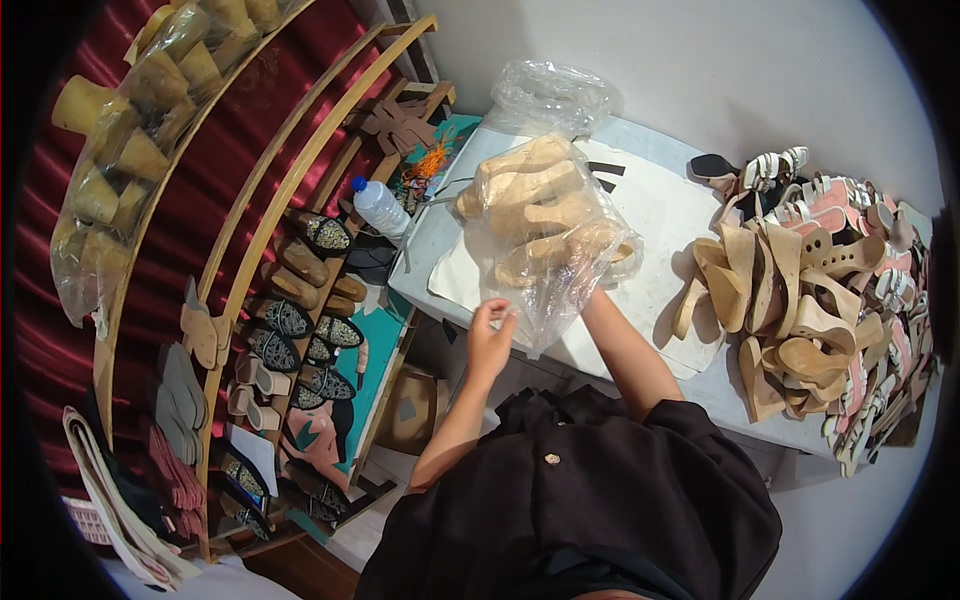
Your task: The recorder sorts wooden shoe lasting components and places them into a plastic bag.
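A clear plastic bag [562, 318] lies on the table with several pale wooden shoe soles [540, 187] in it, stacked in rows. My right hand [584, 262] reaches in through the bag's near end, against the nearest wooden pieces. Plastic and glare cover its fingers, so their grip does not show clearly. At the bag's near left edge, my left hand [490, 335] has its fingers curled, thumb and fingertips closed on the plastic.
To the right stands a pile of bare wooden soles [800, 300] beside strappy sandals [850, 205]. Behind the bag lies crumpled clear plastic [555, 95]. On the left are a water bottle [381, 207], a rack with patterned shoes [270, 347] and another bag of wooden heels [140, 155].
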`<action>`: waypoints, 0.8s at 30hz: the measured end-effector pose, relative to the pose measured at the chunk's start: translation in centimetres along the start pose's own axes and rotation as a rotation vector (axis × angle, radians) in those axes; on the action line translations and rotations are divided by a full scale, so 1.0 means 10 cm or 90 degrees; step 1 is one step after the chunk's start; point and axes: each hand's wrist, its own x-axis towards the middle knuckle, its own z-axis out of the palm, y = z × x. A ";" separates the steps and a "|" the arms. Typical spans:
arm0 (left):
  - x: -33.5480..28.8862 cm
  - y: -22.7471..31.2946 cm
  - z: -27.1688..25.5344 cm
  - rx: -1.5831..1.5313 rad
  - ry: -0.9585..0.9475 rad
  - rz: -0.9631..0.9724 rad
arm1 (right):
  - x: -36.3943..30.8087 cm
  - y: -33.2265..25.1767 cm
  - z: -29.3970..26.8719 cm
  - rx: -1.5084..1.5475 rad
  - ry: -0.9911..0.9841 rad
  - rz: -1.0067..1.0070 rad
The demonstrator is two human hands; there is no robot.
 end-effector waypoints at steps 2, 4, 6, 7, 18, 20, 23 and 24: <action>-0.01 0.20 0.01 0.020 0.101 0.079 | -0.02 -0.01 -0.18 -0.041 0.005 0.007; -0.05 0.57 0.04 0.057 0.178 0.242 | -0.23 0.13 -0.37 -0.084 0.011 0.014; -0.16 0.78 0.14 0.073 0.099 0.330 | -0.40 0.21 -0.56 -0.124 0.017 0.019; -0.22 0.82 0.22 0.090 0.024 0.418 | -0.41 0.21 -0.63 -0.144 0.021 0.021; 0.25 0.01 1.41 0.215 -0.316 0.407 | -1.00 0.29 -1.15 -0.537 0.392 -0.340; 0.44 -0.03 1.49 0.304 -0.251 0.342 | -0.95 0.29 -1.22 -0.563 0.407 -0.341; 0.71 0.04 1.50 0.367 -0.240 0.322 | -0.90 0.28 -1.29 -0.575 0.433 -0.331; 0.80 0.00 1.48 0.405 -0.178 0.410 | -0.87 0.27 -1.28 -0.573 0.429 -0.334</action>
